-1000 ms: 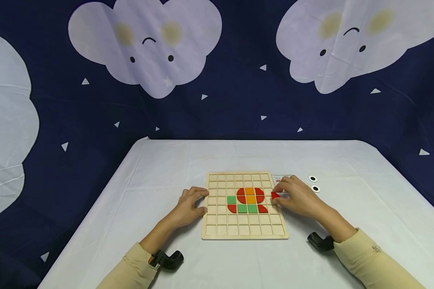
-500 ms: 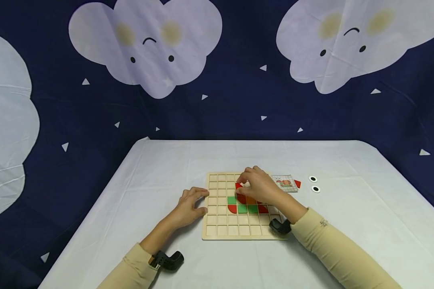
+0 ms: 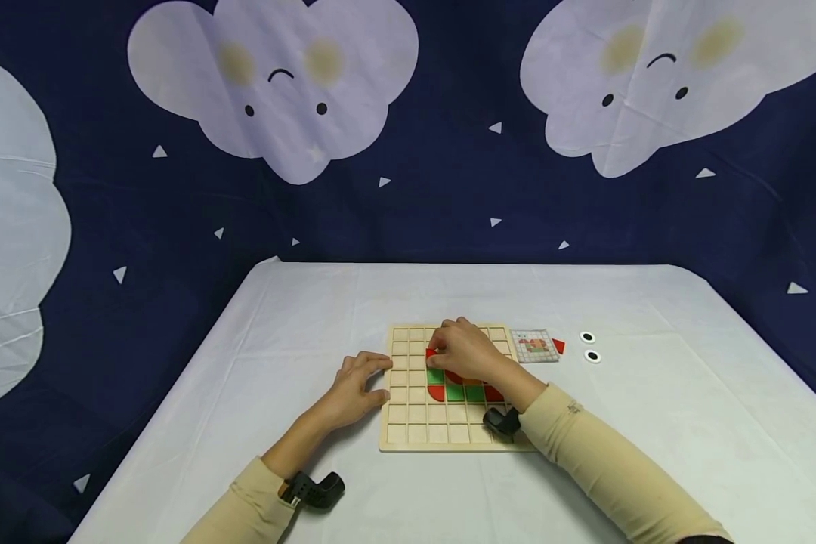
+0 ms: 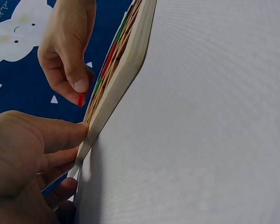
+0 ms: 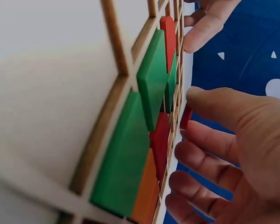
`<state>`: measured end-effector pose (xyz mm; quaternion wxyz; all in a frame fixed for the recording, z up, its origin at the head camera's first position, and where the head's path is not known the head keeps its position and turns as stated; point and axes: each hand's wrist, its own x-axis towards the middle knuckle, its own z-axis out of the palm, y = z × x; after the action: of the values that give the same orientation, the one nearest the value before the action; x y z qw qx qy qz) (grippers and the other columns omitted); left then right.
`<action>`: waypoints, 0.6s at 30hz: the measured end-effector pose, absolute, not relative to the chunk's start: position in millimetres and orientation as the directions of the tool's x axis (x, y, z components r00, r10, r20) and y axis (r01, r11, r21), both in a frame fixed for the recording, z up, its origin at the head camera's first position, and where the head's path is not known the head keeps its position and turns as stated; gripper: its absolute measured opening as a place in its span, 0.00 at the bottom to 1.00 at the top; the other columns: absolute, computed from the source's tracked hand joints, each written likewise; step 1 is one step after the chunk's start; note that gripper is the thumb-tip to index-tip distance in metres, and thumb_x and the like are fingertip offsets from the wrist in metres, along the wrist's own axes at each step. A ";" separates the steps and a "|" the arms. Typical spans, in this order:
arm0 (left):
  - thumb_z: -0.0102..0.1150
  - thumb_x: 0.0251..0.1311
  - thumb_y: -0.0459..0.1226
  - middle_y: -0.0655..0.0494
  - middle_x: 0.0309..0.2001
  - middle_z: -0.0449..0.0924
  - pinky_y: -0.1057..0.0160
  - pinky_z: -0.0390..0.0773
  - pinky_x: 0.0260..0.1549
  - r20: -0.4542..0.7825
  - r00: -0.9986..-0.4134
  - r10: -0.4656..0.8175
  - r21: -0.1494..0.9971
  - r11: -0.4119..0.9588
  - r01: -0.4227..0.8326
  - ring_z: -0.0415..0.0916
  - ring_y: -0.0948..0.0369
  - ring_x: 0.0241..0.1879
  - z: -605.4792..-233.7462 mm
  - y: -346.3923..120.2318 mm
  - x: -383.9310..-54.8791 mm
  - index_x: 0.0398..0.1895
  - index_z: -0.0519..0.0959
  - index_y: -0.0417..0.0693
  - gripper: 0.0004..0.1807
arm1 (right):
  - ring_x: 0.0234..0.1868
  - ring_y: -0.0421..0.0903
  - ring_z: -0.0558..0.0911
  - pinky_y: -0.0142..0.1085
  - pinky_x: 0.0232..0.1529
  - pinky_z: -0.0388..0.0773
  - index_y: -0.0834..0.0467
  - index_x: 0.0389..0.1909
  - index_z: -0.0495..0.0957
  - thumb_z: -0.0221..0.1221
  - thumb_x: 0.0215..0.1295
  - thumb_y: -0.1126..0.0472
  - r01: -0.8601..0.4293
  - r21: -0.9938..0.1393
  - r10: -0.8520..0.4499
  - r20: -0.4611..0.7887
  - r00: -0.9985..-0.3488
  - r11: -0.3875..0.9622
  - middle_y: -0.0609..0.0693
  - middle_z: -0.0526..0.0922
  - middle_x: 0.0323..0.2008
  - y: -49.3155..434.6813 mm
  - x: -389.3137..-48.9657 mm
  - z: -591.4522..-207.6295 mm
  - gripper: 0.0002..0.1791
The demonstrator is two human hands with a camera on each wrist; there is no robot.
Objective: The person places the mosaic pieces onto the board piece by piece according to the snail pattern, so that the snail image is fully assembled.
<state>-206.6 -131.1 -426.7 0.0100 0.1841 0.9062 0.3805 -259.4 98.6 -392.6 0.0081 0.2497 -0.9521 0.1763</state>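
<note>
A square wooden grid board (image 3: 418, 434) lies on the table. My right hand (image 3: 468, 351) is over its upper middle, pinching a small red tile (image 3: 431, 353) between thumb and index finger. This red tile (image 5: 185, 116) appears edge-on in the right wrist view, just off the board, its exact shape unclear. Below it a green tile (image 3: 435, 376) sits in a cell. Further green, red and orange tiles fill nearby cells, partly covered by my right hand. My left hand (image 3: 350, 389) touches the board's left edge, thumb (image 4: 67, 134) and fingers spread along it.
Right of the board lies a printed pattern card (image 3: 534, 347). A red piece (image 3: 559, 346) shows beside the card. Two white eye discs, the upper eye disc (image 3: 588, 337) and the lower eye disc (image 3: 592, 357), lie farther right. White cloth covers the table (image 3: 313, 302).
My right hand has carried the red tile from the board's right edge leftward, to just above the leftmost green tile. The card has come into sight. My left hand stays in place.
</note>
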 end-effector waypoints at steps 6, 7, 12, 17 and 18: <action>0.62 0.54 0.32 0.53 0.59 0.70 0.50 0.59 0.53 0.119 -0.934 0.338 0.695 0.643 0.321 0.59 0.54 0.54 -427.1 -131.3 -206.9 0.56 0.75 0.42 0.24 | 0.35 0.44 0.71 0.37 0.37 0.69 0.50 0.33 0.84 0.66 0.54 0.49 -0.480 -0.288 -0.476 0.088 -0.875 0.828 0.44 0.78 0.32 98.5 -259.9 -395.7 0.10; 0.62 0.54 0.32 0.53 0.59 0.70 0.50 0.59 0.53 0.117 -0.934 0.338 0.696 0.643 0.320 0.59 0.54 0.54 -427.1 -131.3 -206.9 0.56 0.75 0.42 0.24 | 0.35 0.44 0.71 0.37 0.37 0.69 0.50 0.33 0.84 0.66 0.54 0.49 -0.483 -0.284 -0.478 0.090 -0.874 0.828 0.44 0.78 0.32 98.4 -259.9 -396.1 0.10; 0.61 0.54 0.32 0.52 0.60 0.69 0.49 0.59 0.53 0.117 -0.932 0.344 0.703 0.634 0.322 0.59 0.53 0.55 -427.7 -132.4 -206.8 0.57 0.74 0.42 0.24 | 0.34 0.44 0.71 0.37 0.36 0.70 0.51 0.34 0.84 0.66 0.54 0.49 -0.494 -0.279 -0.486 0.099 -0.868 0.824 0.45 0.78 0.32 98.3 -260.3 -397.2 0.11; 0.60 0.55 0.33 0.50 0.58 0.69 0.50 0.60 0.50 0.177 -0.910 0.376 0.684 0.618 0.388 0.59 0.53 0.53 -427.1 -133.6 -204.6 0.56 0.74 0.39 0.23 | 0.35 0.44 0.71 0.37 0.38 0.70 0.51 0.36 0.84 0.66 0.55 0.48 -0.485 -0.278 -0.483 0.080 -0.872 0.829 0.45 0.78 0.34 98.5 -260.6 -398.7 0.13; 0.60 0.54 0.33 0.50 0.58 0.69 0.49 0.60 0.50 0.183 -0.909 0.376 0.685 0.614 0.392 0.59 0.53 0.52 -426.7 -133.6 -204.3 0.56 0.74 0.39 0.24 | 0.35 0.44 0.71 0.37 0.38 0.70 0.51 0.36 0.84 0.66 0.55 0.48 -0.486 -0.280 -0.484 0.080 -0.871 0.828 0.45 0.79 0.35 98.7 -260.7 -398.9 0.13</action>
<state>-204.3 -133.6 -426.7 -0.0106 0.2135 0.8984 0.3837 -260.7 98.7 -398.9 0.0030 0.2535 -0.9561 0.1470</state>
